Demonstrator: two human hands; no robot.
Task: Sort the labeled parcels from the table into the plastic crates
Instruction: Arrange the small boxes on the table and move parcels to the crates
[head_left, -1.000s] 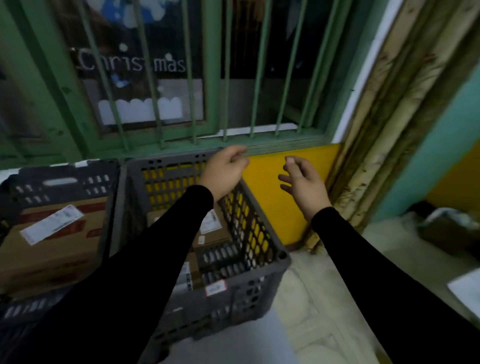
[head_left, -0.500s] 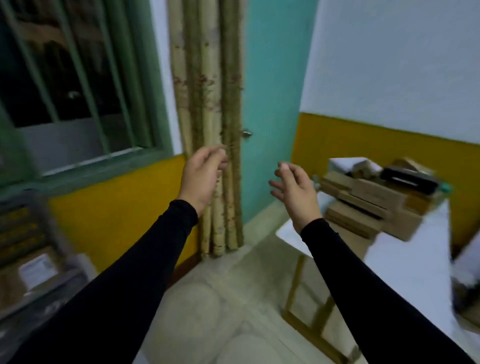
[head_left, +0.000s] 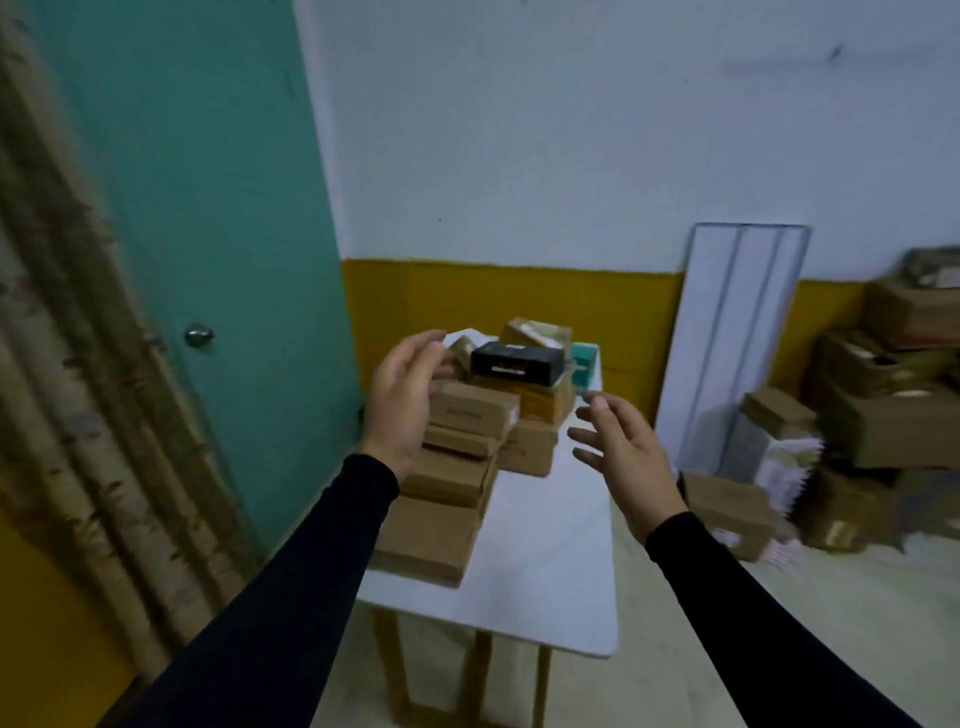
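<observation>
Both hands have swung from the window side toward the surface (head_left: 545, 571). Left hand (head_left: 402, 402) and right hand (head_left: 621, 457) hover spread wide, empty. Cardboard parcels (head_left: 457, 467) are stacked at 12 o'clock, black box (head_left: 517, 361) on top.

Matt cardboard parcels (head_left: 470, 410) on smooth white table (head_left: 550, 561).

I see plain brown cardboard parcels (head_left: 470, 413) stacked on a white-topped desk (head_left: 545, 561) with tan wooden legs. One glossy black box (head_left: 517, 362) with a pale strip sits on top, a teal box (head_left: 583, 364) behind it. Both sleeves (head_left: 753, 613) are solid black. The door (head_left: 208, 234) is flat teal with a silver knob (head_left: 198, 335). The wall (head_left: 571, 130) is white above a mustard-yellow band (head_left: 519, 296). A beige curtain (head_left: 67, 364) carries brown mottling.
</observation>
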